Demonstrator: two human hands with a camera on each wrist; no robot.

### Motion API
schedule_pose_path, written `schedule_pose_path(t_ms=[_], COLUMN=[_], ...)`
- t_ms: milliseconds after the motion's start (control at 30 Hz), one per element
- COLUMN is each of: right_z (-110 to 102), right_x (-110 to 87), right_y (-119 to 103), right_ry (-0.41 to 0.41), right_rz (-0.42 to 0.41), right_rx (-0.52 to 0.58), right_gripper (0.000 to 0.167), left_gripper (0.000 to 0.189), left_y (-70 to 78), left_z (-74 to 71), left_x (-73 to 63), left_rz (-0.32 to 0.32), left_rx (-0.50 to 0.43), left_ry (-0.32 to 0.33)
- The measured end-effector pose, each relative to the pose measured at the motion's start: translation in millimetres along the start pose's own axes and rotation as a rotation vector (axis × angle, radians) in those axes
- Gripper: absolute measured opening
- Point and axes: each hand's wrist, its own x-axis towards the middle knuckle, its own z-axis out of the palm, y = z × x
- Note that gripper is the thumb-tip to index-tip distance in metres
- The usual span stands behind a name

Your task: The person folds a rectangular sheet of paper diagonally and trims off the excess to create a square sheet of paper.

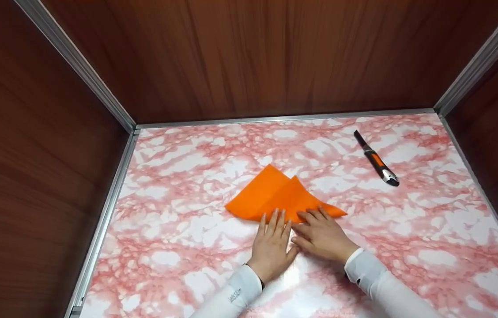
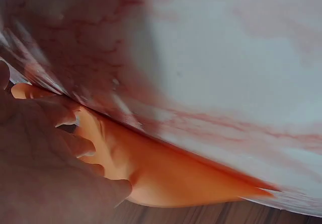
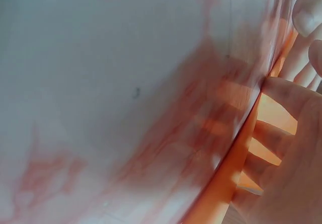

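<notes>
A thin orange sheet [image 1: 253,194], folded over with two corners pointing away, lies on the table in the head view. My left hand [image 1: 272,249] rests its outstretched fingers on the near folded edge. Beside it, my right hand [image 1: 325,234] presses the same edge with spread fingers, closer to the sheet's right tip. The left wrist view shows the left fingertips on the orange sheet [image 2: 166,171], its fold running to a point. In the right wrist view, the right fingers lie across the orange sheet [image 3: 221,189] along its fold.
A utility knife [image 1: 377,161] with a black and orange handle lies at the back right. The red-and-white marbled tabletop [image 1: 174,256] is bounded by dark wood panels [image 1: 249,57] with metal edging [image 1: 284,118] at the back and sides.
</notes>
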Motion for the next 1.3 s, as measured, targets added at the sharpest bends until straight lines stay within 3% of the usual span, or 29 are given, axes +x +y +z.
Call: schedule_pose_path(t_ms=[533,867,1300], right_z=[-1,-2,2], right_x=[-1.4,-0.7,0.7], right_y=[-1,-2,-13], right_ry=[-0.033,-0.043,-0.020], right_rz=[0.023,0.029,0.033], right_rx=[0.041,0.036,0.021], right_gripper=[0.054,0.056,0.061], left_gripper=[0.088,0.087,0.093], left_y=[-4.8,-15.2,-18.4], left_z=[-4.2,-7.0,-9.5], left_x=[-1.5,-6.3,-7.1], left_rz=[0.013,-0.056,-0.058], left_rx=[-0.123,-0.199,-0.158], left_ry=[-0.118,-0.166,-0.193])
